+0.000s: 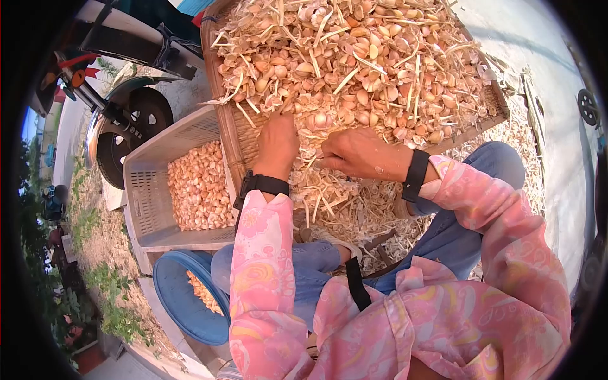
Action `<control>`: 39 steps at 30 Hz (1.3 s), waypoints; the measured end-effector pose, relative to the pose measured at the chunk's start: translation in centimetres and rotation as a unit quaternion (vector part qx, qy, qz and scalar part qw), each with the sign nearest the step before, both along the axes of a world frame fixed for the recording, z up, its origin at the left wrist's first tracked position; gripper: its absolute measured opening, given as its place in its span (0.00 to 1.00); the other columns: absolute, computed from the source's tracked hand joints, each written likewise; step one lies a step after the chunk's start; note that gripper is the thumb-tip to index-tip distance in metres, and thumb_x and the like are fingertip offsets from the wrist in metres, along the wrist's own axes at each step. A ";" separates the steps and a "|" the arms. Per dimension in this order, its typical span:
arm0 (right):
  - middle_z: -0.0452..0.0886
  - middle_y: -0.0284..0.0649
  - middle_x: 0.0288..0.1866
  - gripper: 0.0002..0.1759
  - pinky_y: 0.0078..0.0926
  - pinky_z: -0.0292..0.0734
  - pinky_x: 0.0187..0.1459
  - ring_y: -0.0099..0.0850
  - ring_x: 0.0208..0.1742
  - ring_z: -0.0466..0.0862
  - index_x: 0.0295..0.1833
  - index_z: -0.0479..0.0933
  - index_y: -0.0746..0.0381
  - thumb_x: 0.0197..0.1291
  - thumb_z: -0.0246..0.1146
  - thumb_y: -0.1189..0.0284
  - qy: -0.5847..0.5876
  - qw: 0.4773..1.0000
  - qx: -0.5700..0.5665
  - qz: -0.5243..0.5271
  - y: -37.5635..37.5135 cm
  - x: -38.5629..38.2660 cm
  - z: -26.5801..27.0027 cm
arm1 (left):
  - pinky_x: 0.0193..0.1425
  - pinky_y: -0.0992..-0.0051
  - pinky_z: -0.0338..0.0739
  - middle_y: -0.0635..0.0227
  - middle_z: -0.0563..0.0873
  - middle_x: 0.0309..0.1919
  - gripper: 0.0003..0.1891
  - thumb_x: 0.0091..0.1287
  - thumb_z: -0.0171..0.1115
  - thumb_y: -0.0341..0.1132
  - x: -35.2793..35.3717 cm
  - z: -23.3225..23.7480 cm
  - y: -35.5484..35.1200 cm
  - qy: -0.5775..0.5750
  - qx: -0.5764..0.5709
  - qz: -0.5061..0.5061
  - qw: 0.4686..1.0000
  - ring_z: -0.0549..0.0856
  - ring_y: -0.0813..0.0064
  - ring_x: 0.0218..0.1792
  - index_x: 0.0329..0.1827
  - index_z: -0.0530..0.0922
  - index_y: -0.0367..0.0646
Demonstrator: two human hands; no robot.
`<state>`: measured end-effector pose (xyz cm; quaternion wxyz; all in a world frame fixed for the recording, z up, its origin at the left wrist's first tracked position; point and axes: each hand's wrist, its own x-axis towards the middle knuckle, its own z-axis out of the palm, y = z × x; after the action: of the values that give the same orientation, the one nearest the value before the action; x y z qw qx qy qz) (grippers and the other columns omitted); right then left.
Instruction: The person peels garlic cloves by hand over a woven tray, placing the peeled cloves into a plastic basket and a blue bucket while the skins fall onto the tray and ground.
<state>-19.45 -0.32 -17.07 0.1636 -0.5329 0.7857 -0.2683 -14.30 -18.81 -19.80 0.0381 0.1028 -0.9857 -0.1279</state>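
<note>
Garlic cloves (364,98), mixed with dry skins and stalks, lie heaped on a woven tray (246,136) with a raised rim. At the tray's near edge, my left hand (277,147) is closed, its fingertips mostly hidden against the heap. What it holds, if anything, I cannot make out. To its right, my right hand (364,152) is closed too, with fingers curled inward and thumb toward the left hand. Its contents are hidden. Between and just above both hands sits a rounder garlic piece (318,120).
A grey plastic crate (144,183) of cloves stands left of the tray. Below it is a blue bucket (174,288) with some cloves inside. Skins and stalks (354,212) cover the ground beneath the tray. A wheeled vehicle (136,117) stands at upper left.
</note>
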 end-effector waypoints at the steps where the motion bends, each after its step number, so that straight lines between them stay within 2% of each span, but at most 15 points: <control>1: 0.77 0.48 0.29 0.09 0.44 0.72 0.36 0.48 0.34 0.79 0.33 0.74 0.63 0.54 0.56 0.68 0.004 1.000 -0.008 -0.009 -0.2 -0.1 -0.4 | 0.40 0.57 0.72 0.46 0.77 0.30 0.05 0.53 0.55 0.24 0.4 -0.5 0.5 0.024 -0.002 0.029 0.999 0.78 0.46 0.35 0.32 0.74 0.33; 4: 0.77 0.49 0.34 0.08 0.46 0.72 0.36 0.49 0.34 0.79 0.38 0.74 0.63 0.54 0.55 0.72 0.030 0.993 -0.090 -0.066 -1.3 -0.8 -1.5 | 0.38 0.57 0.72 0.44 0.77 0.29 0.05 0.52 0.56 0.24 2.6 0.2 1.0 0.007 0.058 0.016 0.998 0.77 0.44 0.33 0.32 0.73 0.33; 5: 0.76 0.47 0.38 0.10 0.45 0.73 0.36 0.49 0.36 0.79 0.42 0.74 0.62 0.53 0.55 0.74 0.050 0.995 -0.071 -0.051 -1.5 -1.1 -1.0 | 0.32 0.65 0.73 0.52 0.79 0.26 0.05 0.54 0.58 0.26 3.6 0.1 0.6 0.067 0.052 0.004 0.996 0.79 0.56 0.28 0.31 0.74 0.34; 8: 0.74 0.42 0.43 0.15 0.41 0.74 0.37 0.45 0.38 0.79 0.50 0.73 0.59 0.55 0.57 0.73 0.076 0.996 0.029 0.039 -2.3 -0.8 -0.8 | 0.31 0.72 0.74 0.59 0.79 0.25 0.08 0.56 0.58 0.29 6.6 3.9 -0.2 0.135 0.298 0.162 0.931 0.79 0.68 0.25 0.36 0.74 0.32; 10: 0.73 0.40 0.44 0.12 0.37 0.76 0.37 0.41 0.41 0.79 0.45 0.75 0.60 0.52 0.58 0.74 0.132 0.989 -0.018 0.064 -1.9 0.4 -1.7 | 0.31 0.77 0.73 0.65 0.78 0.23 0.08 0.57 0.59 0.30 9.6 5.5 -2.8 0.218 0.358 0.237 0.876 0.77 0.76 0.25 0.35 0.76 0.32; 12: 0.73 0.40 0.39 0.09 0.37 0.77 0.34 0.39 0.41 0.79 0.38 0.76 0.61 0.49 0.59 0.74 0.191 0.975 -0.084 0.080 -1.3 1.3 -2.8 | 0.34 0.73 0.74 0.60 0.80 0.28 0.08 0.56 0.59 0.28 13.1 5.6 -7.0 0.182 0.153 0.285 0.928 0.80 0.69 0.29 0.36 0.77 0.33; 15: 0.73 0.41 0.37 0.08 0.36 0.77 0.35 0.39 0.43 0.78 0.36 0.76 0.63 0.48 0.59 0.73 0.166 0.978 -0.009 0.126 -0.2 2.4 -2.1 | 0.40 0.69 0.75 0.53 0.81 0.35 0.09 0.55 0.58 0.26 14.5 6.9 -6.6 0.053 -0.138 0.228 0.962 0.81 0.60 0.35 0.40 0.78 0.35; 19: 0.74 0.43 0.31 0.05 0.38 0.77 0.32 0.40 0.32 0.81 0.33 0.74 0.63 0.50 0.58 0.73 0.126 0.981 0.014 0.150 0.7 3.9 -1.3 | 0.44 0.64 0.74 0.50 0.79 0.39 0.12 0.55 0.56 0.23 7.2 5.9 -0.3 0.152 0.179 0.015 0.972 0.80 0.53 0.40 0.42 0.79 0.38; 24: 0.79 0.46 0.29 0.07 0.42 0.75 0.33 0.44 0.31 0.81 0.34 0.74 0.64 0.53 0.57 0.71 0.047 0.997 0.022 0.057 1.0 1.8 0.2 | 0.39 0.65 0.75 0.51 0.81 0.34 0.10 0.54 0.59 0.22 1.0 0.2 2.3 0.064 0.054 -0.091 0.992 0.82 0.61 0.37 0.40 0.78 0.34; 27: 0.80 0.49 0.30 0.12 0.41 0.74 0.36 0.47 0.35 0.81 0.43 0.75 0.66 0.52 0.58 0.73 -0.057 0.989 -0.127 -0.049 0.9 -0.6 -1.3 | 0.35 0.72 0.76 0.56 0.83 0.31 0.10 0.56 0.61 0.24 1.2 -0.5 2.4 0.085 0.136 -0.023 0.987 0.83 0.66 0.33 0.42 0.78 0.33; 28: 0.80 0.49 0.31 0.13 0.41 0.74 0.37 0.47 0.35 0.81 0.45 0.75 0.66 0.52 0.58 0.74 -0.084 0.979 -0.165 -0.083 0.8 -1.2 -1.5 | 0.34 0.75 0.76 0.58 0.83 0.31 0.11 0.57 0.61 0.25 1.5 -0.5 2.6 0.083 0.295 0.034 0.951 0.83 0.69 0.32 0.43 0.77 0.33; 30: 0.80 0.49 0.34 0.15 0.39 0.74 0.40 0.46 0.38 0.80 0.47 0.74 0.68 0.53 0.59 0.74 -0.114 0.967 -0.210 -0.088 0.4 -1.6 -1.1 | 0.33 0.81 0.76 0.62 0.83 0.30 0.12 0.59 0.62 0.27 2.2 1.6 3.7 0.070 0.583 0.147 0.796 0.83 0.75 0.31 0.45 0.76 0.33; 31: 0.79 0.49 0.35 0.15 0.39 0.74 0.41 0.46 0.39 0.80 0.47 0.74 0.68 0.53 0.59 0.74 -0.119 0.963 -0.226 -0.085 0.3 -1.4 -0.5 | 0.33 0.87 0.76 0.68 0.82 0.31 0.12 0.63 0.61 0.28 3.0 3.1 4.4 0.062 0.629 0.138 0.762 0.81 0.82 0.31 0.47 0.74 0.33; 35: 0.79 0.46 0.38 0.15 0.32 0.75 0.41 0.38 0.41 0.80 0.50 0.74 0.65 0.56 0.60 0.75 -0.091 0.969 -0.231 -0.008 0.0 -1.0 2.3 | 0.30 0.88 0.74 0.70 0.81 0.29 0.07 0.64 0.58 0.27 5.2 4.3 4.6 0.098 0.748 0.153 0.638 0.79 0.83 0.28 0.44 0.76 0.36; 39: 0.79 0.43 0.37 0.15 0.28 0.76 0.39 0.33 0.41 0.80 0.50 0.75 0.64 0.56 0.60 0.75 -0.125 0.970 -0.205 0.027 -0.1 -0.2 3.3 | 0.29 0.90 0.74 0.71 0.80 0.29 0.08 0.64 0.59 0.28 6.5 5.0 5.1 0.148 0.781 0.181 0.579 0.78 0.84 0.26 0.44 0.76 0.36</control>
<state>-19.65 -0.44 -13.77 0.1547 -0.5388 0.6723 -0.4834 -7.80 -13.70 -14.79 0.1109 0.2491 -0.4470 -0.8520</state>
